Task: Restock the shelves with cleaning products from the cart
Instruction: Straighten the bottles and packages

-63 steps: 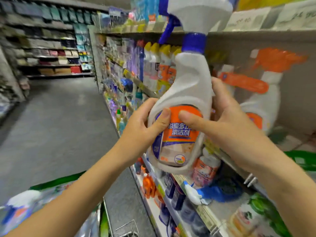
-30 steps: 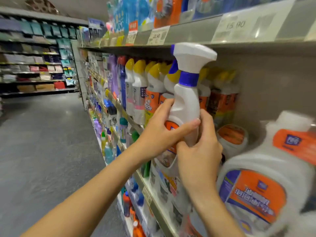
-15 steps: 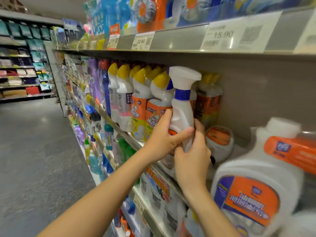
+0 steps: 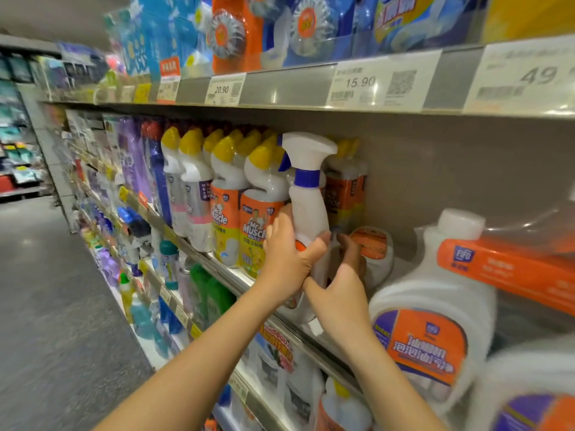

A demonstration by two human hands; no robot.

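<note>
A large white jug (image 4: 432, 309) sits nearest, by the front edge of the shelf (image 4: 217, 270) on the right. Just left of it, the right hand (image 4: 340, 295) curls its fingers round the lower body of a white spray bottle (image 4: 308, 200), and the left hand (image 4: 284, 259) is clamped on its middle. The bottle is upright at the front edge, just beside a row of yellow-capped bottles (image 4: 258, 194).

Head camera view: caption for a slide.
Left hand and right hand grip a trigger-spray bottle beside yellow-capped Mr Muscle bottles.
</note>
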